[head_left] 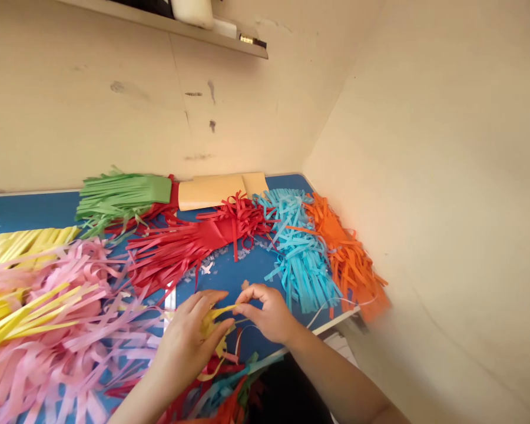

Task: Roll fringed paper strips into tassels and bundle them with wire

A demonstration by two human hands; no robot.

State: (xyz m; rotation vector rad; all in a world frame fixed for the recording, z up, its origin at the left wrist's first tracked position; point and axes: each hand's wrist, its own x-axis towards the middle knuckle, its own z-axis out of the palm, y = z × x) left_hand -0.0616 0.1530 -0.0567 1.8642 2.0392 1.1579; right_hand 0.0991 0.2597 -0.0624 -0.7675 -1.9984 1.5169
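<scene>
Above the blue table [234, 271], my left hand [188, 333] curls its fingers and thumb around a bunch of yellow paper strips [223, 312]. My right hand [267, 312] pinches the tip of that yellow paper between thumb and fingers, just to the right. Part of the yellow piece is hidden behind my left hand. A thin pale string [331, 303] curves past my right wrist toward the table's right edge. Below my hands, mixed red, blue, green and orange strips [229, 383] hang near my lap.
Pink and lilac fringe [83, 294] and yellow fringe [30, 241] cover the left. Farther back lie green fringe [128, 194], red fringe [203, 235] and folded tan paper [212, 193]. Blue fringe [300, 253] and orange fringe [344, 253] sit at right. A shelf [181, 28] hangs above.
</scene>
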